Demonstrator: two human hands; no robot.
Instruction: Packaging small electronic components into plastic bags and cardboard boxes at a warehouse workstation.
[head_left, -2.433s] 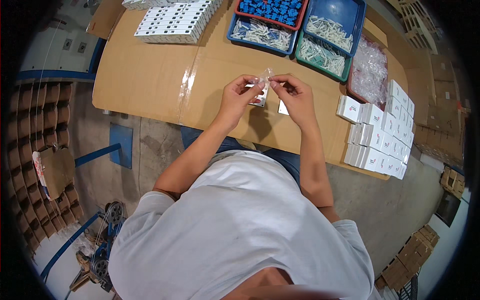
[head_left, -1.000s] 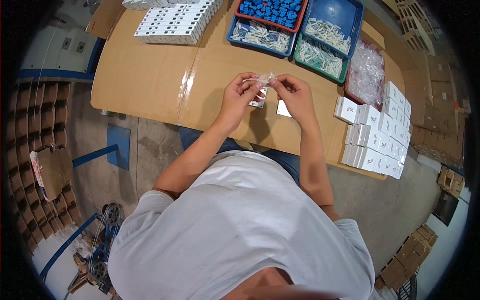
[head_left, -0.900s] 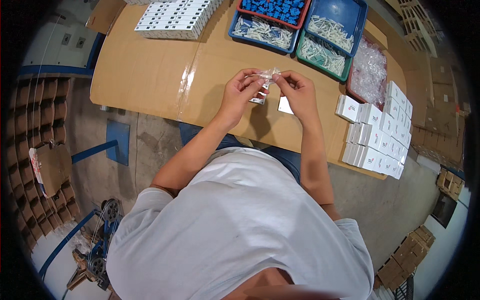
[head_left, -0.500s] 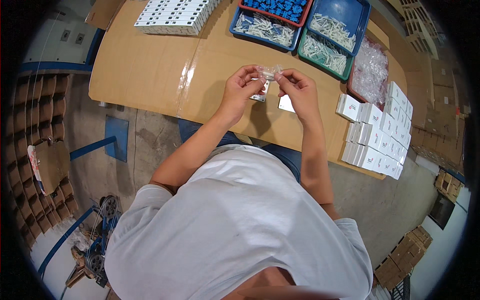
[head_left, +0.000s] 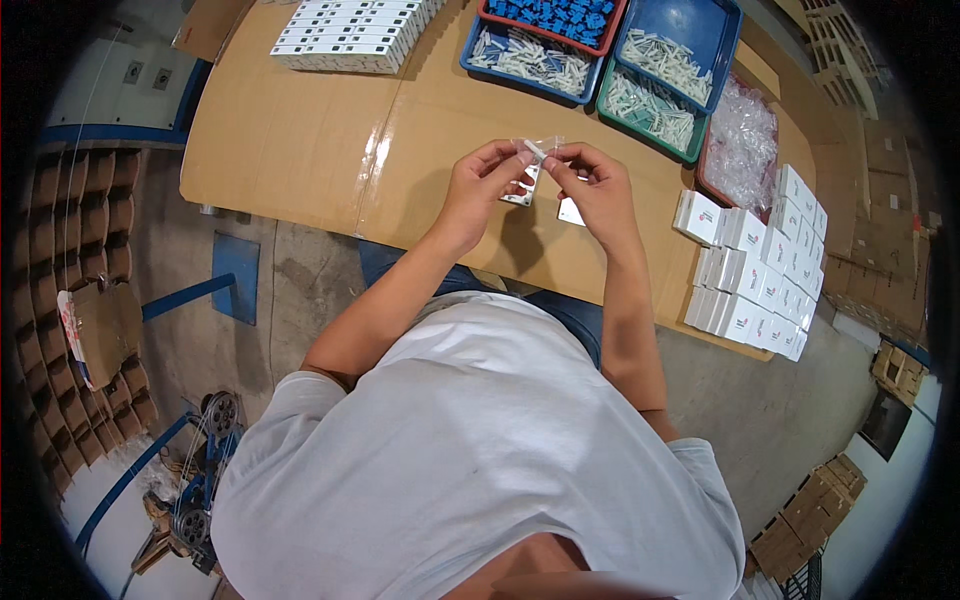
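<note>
Your left hand (head_left: 487, 185) and right hand (head_left: 592, 190) both pinch a small clear plastic bag (head_left: 540, 150) above the bench's (head_left: 300, 150) near edge. Since a moment ago it has barely shifted; fingers work its top, so the packing looks unfinished. White boxes (head_left: 760, 250) wait at the right edge

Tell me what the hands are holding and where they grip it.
Both hands pinch a small clear plastic bag by its top edge: left hand at the left corner, right hand at the right. What is inside cannot be told.
</note>
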